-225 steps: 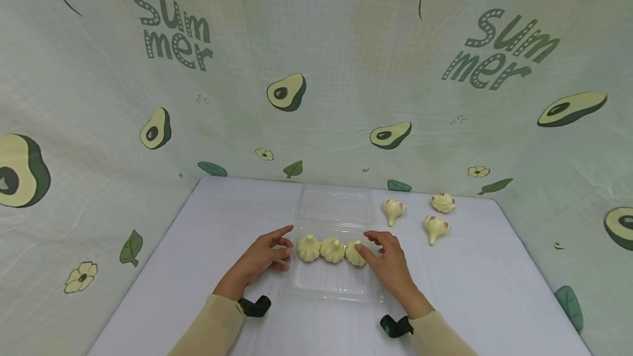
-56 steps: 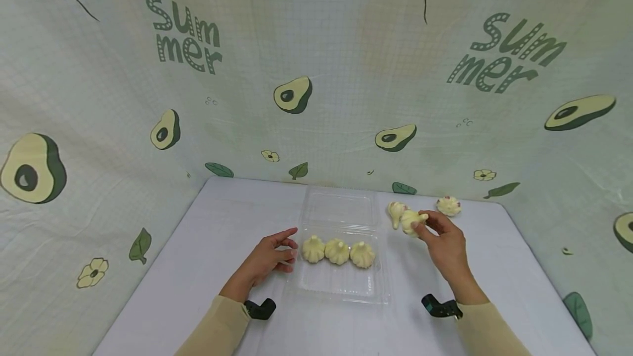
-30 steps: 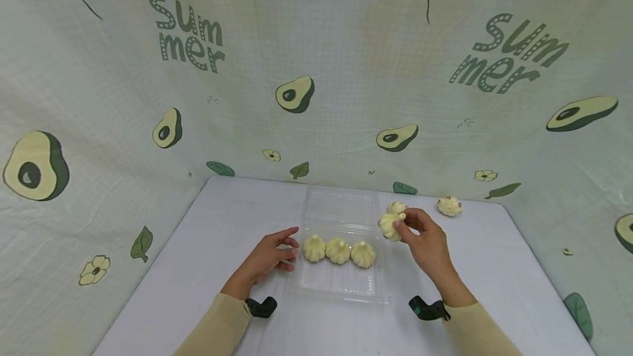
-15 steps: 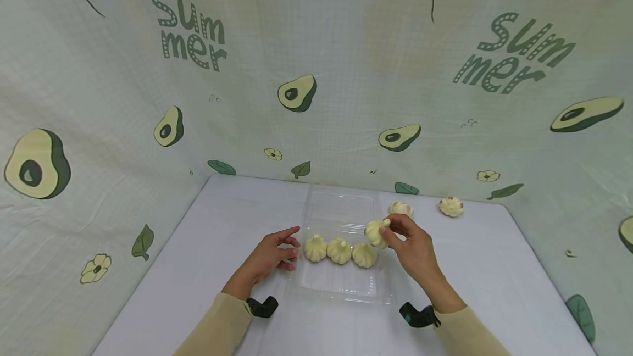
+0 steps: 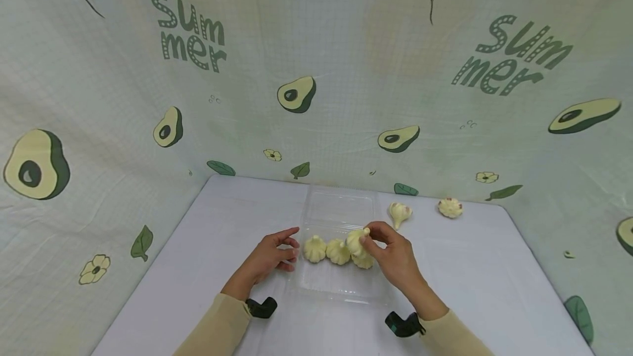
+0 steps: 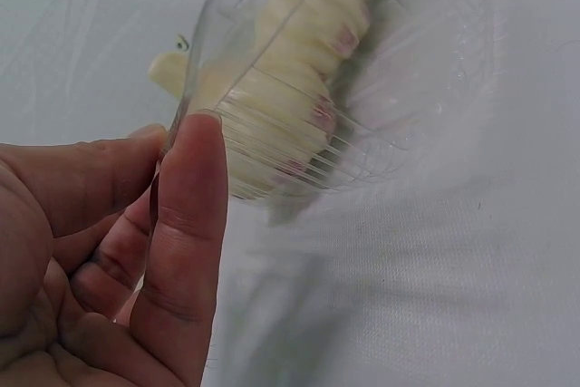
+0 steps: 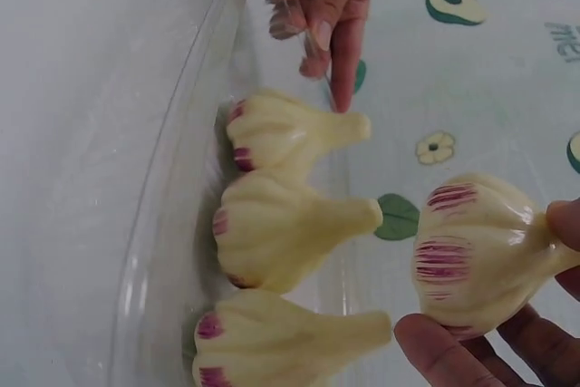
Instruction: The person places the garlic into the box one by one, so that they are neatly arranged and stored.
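Note:
A clear plastic clamshell box [image 5: 336,284] stands on the table with its lid folded back. Inside, three garlic bulbs, left [image 5: 314,249], middle [image 5: 338,252] and right [image 5: 365,262], stand in a row, necks up. My left hand [image 5: 271,258] pinches the box's left rim between thumb and finger, as the left wrist view shows. With thumb and fingers my right hand [image 5: 397,257] holds another garlic bulb [image 7: 480,256] by its neck and side. It hangs above the row's right bulb, partly covering it in the head view. Purple streaks mark its base.
Two more garlic bulbs, one lying with its neck toward me [image 5: 399,213] and one farther right [image 5: 450,207], are at the table's back right. The lid [image 5: 340,205] lies flat behind the box. A printed cloth [image 5: 346,98] hangs behind the white table [image 5: 237,202].
My right hand has picked up a garlic bulb from the right and carried it leftward over the box. My left hand has stayed at the left rim.

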Demonstrator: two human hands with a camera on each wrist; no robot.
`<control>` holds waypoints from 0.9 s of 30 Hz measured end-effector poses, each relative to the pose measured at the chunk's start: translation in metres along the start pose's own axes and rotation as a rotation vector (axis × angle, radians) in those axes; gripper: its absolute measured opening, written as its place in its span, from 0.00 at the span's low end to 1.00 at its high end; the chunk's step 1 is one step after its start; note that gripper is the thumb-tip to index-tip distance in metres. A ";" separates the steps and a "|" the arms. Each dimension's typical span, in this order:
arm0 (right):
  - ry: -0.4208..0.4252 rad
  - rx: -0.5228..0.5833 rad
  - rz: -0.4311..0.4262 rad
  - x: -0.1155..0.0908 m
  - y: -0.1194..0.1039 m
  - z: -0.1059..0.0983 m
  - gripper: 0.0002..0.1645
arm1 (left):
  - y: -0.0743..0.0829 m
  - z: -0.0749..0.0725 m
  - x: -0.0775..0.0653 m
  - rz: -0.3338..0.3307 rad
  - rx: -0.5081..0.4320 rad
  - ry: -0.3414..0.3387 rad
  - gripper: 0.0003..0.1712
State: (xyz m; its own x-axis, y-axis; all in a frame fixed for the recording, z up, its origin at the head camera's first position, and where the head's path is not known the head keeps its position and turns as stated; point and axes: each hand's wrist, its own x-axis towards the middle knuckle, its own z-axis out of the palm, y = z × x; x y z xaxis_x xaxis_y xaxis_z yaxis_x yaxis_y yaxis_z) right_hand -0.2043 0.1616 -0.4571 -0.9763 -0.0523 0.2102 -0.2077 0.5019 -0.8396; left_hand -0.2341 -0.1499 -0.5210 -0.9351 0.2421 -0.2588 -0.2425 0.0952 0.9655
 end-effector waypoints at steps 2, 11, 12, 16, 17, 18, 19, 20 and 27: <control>-0.006 0.004 -0.013 -0.002 -0.003 0.005 0.11 | 0.000 0.000 -0.001 0.002 -0.003 -0.002 0.40; -0.069 0.038 -0.022 -0.010 -0.009 0.027 0.09 | 0.000 0.000 -0.003 0.009 0.003 -0.003 0.39; -0.076 0.042 -0.020 -0.011 -0.010 0.029 0.09 | -0.001 0.001 -0.002 0.009 0.003 -0.002 0.39; -0.093 0.061 -0.023 -0.015 -0.009 0.038 0.08 | -0.001 0.000 -0.001 0.007 0.005 0.004 0.39; -0.096 0.061 -0.027 -0.015 -0.009 0.040 0.08 | -0.001 0.001 -0.001 0.007 0.005 0.006 0.39; -0.099 0.065 -0.027 -0.016 -0.009 0.042 0.08 | -0.001 0.001 -0.001 0.008 0.006 0.006 0.39; -0.103 0.067 -0.030 -0.016 -0.009 0.045 0.08 | -0.001 0.001 -0.001 0.007 0.007 0.007 0.39; -0.111 0.066 -0.027 -0.017 -0.009 0.047 0.08 | -0.001 0.001 -0.001 0.008 0.009 0.007 0.39; -0.155 0.068 -0.040 -0.019 -0.008 0.061 0.09 | 0.000 0.000 -0.001 0.009 0.010 0.008 0.39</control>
State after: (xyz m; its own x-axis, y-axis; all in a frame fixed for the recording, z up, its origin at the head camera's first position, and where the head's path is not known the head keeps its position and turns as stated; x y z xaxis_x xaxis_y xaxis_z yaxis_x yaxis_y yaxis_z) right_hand -0.1881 0.1065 -0.4851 -0.9637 -0.2065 0.1690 -0.2454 0.4371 -0.8653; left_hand -0.2328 -0.1498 -0.5207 -0.9393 0.2351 -0.2498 -0.2317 0.1024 0.9674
